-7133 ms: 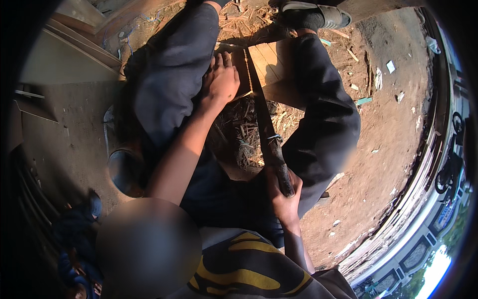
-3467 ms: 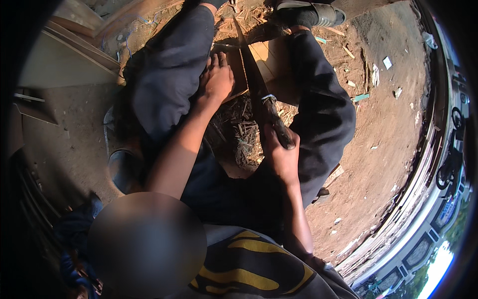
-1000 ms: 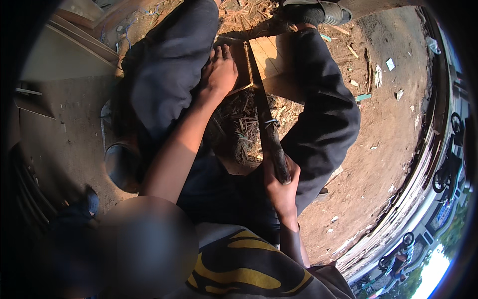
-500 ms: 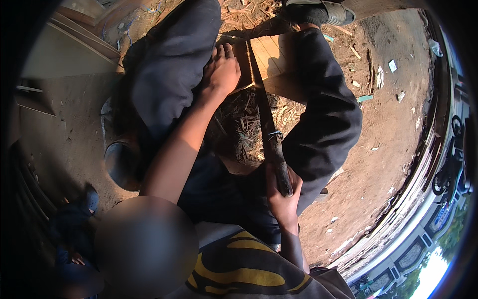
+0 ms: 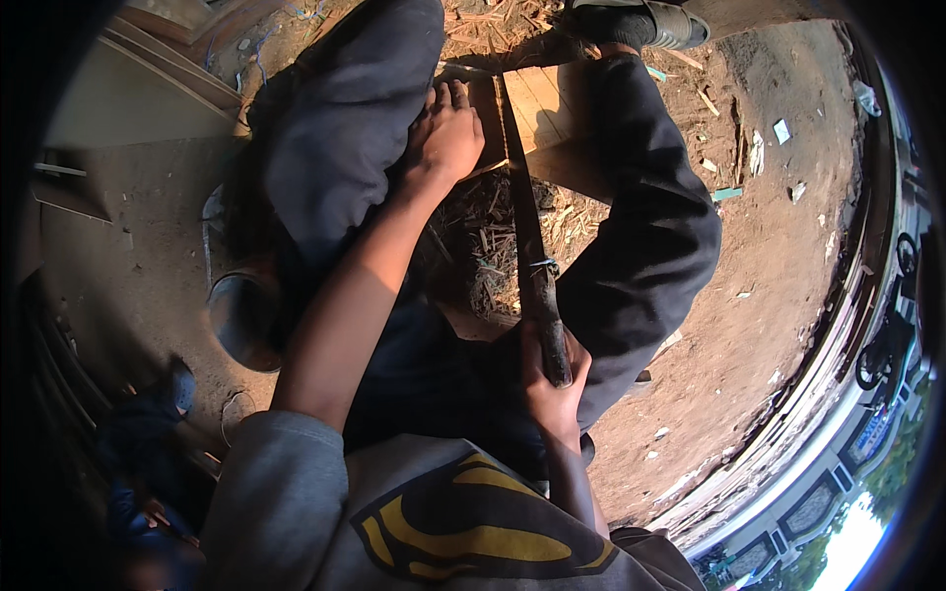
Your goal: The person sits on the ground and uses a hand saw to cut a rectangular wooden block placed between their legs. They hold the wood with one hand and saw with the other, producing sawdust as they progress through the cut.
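My right hand is closed around the dark, worn handle of a hand saw. Its long dark blade points away from me, lying across a wooden board between my legs, and the narrow tip shows past the board's far edge. A strip of sunlight falls along the cut line. On the board's shaded left part, my left hand lies flat, fingers stretched forward, left of the blade. My right leg partly hides the board's right end.
Wood shavings cover the ground under the board. A round dark container stands left of my leg. Panels lean at the upper left, and another person sits at the lower left. Motorbikes stand far right.
The saw and my right hand have shifted slightly forward and left, with more of the tip showing beyond the board. My left hand stays pressed on the board.
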Tool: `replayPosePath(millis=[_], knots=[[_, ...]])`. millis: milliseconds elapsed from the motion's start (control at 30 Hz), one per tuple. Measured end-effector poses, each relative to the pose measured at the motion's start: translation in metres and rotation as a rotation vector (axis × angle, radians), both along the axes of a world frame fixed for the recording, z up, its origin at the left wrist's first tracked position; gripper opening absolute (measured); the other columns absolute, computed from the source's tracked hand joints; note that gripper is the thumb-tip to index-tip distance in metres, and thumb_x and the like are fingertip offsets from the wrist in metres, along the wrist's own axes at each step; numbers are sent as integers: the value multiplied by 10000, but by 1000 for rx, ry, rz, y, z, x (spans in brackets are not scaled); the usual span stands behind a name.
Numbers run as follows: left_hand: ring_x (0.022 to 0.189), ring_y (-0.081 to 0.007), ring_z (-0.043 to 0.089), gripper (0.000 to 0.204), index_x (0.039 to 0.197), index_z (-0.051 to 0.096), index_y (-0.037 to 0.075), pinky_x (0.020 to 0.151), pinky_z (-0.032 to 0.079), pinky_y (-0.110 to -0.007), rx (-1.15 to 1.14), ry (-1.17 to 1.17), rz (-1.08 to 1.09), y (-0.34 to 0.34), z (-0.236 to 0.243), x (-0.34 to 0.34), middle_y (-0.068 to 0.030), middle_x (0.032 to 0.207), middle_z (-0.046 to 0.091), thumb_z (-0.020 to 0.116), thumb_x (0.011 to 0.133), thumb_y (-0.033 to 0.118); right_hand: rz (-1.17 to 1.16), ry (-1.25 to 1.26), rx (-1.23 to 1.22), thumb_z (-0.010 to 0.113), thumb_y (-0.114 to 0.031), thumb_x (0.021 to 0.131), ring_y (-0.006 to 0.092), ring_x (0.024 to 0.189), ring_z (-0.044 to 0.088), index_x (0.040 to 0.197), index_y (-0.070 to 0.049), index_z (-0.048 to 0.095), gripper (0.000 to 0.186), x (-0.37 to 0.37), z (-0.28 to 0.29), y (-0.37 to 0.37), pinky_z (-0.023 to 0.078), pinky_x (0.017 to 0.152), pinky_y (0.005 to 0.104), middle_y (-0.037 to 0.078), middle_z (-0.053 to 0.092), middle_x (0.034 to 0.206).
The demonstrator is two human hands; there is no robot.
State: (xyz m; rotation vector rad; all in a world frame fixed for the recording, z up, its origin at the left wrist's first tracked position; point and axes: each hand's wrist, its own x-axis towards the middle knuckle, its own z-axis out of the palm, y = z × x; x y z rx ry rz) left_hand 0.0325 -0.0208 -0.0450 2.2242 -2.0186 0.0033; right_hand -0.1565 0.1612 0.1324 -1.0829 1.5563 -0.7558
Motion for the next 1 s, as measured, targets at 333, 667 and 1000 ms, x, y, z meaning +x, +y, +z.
replayPosePath(millis=[333,667,1000], knots=[[1285,-347,410,555,1389,360,22,1055,352,-430,260,-59,-88,-9,-8,7,-178,1382,444,464,889,240,-37,-25,79,563,-68,844,91,561,480,746,46,555,150,29,-19,-83,421,541,296,88,538,598],[1288,-348,401,469,1338,442,33,1038,377,-412,164,-67,-76,-9,-27,24,-182,1354,470,434,884,148,1,-53,-64,610,-83,857,31,582,428,769,33,565,152,32,-28,-81,355,497,252,-24,497,618],[1261,-359,429,474,1334,432,12,1039,377,-422,68,-1,4,-2,9,-1,-199,1322,496,447,895,188,-14,6,42,563,8,836,64,656,515,840,42,594,46,-1,13,6,426,588,231,39,576,692]])
